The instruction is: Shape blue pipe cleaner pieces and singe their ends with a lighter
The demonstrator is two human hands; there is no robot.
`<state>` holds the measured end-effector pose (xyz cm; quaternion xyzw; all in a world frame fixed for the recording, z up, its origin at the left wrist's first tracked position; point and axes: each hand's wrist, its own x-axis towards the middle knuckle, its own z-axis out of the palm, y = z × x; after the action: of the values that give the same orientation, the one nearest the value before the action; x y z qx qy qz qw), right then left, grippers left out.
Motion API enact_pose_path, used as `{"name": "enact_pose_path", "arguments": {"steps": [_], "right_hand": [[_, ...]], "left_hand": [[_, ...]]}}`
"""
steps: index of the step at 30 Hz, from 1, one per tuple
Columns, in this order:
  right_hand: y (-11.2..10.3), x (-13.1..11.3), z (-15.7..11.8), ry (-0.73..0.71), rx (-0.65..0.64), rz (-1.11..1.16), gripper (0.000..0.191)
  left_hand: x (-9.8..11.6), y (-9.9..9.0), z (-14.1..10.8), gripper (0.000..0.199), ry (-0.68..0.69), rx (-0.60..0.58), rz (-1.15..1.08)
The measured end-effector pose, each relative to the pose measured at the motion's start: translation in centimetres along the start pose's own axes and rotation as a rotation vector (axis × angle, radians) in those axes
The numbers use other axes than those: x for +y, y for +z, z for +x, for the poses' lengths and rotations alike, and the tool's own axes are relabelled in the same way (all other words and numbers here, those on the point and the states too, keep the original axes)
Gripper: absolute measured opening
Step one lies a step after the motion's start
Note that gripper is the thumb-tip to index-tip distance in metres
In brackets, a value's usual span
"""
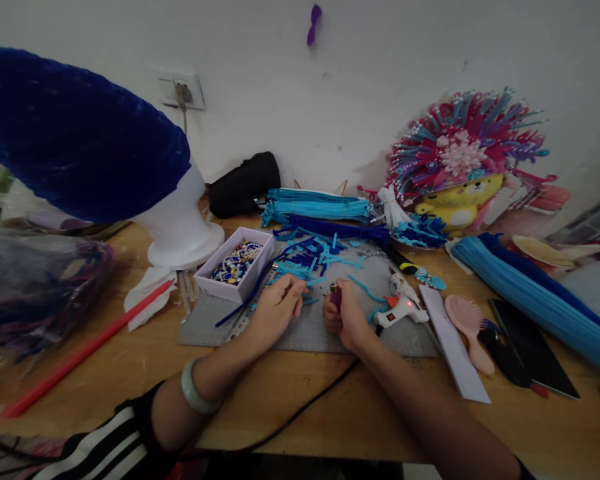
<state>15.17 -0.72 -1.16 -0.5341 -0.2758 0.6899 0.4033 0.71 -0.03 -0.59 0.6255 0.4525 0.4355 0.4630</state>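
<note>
Right hand point(349, 317) was clamped on a purple lighter point(335, 297), thumb by its top, likely for working it; long axis looked near upright, top end up, base hidden in the fist. Left hand point(279, 305), nearby, had thumb and fingertips together; could not tell whether anything was pinched. Blue stem pieces point(325, 253) lay beyond both hands, glue gun point(404, 312) right of the right hand, probably for easy reach.

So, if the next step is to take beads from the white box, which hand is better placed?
Probably the left hand: it is nearer to the white box of beads. The right hand is farther away and grips a purple object. I cannot tell if the left is empty.
</note>
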Motion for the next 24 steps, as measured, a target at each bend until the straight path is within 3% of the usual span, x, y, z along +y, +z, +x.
{"name": "enact_pose_path", "arguments": {"steps": [5,24], "right_hand": [[0.20,0.08,-0.12,-0.018,0.063,-0.012,0.059],[0.16,0.33,-0.19,-0.026,0.021,-0.018,0.057]], "left_hand": [[0.17,-0.01,-0.03,0.033,-0.006,-0.015,0.010],[-0.25,-0.03,-0.14,0.028,0.026,-0.075,0.029]]}}
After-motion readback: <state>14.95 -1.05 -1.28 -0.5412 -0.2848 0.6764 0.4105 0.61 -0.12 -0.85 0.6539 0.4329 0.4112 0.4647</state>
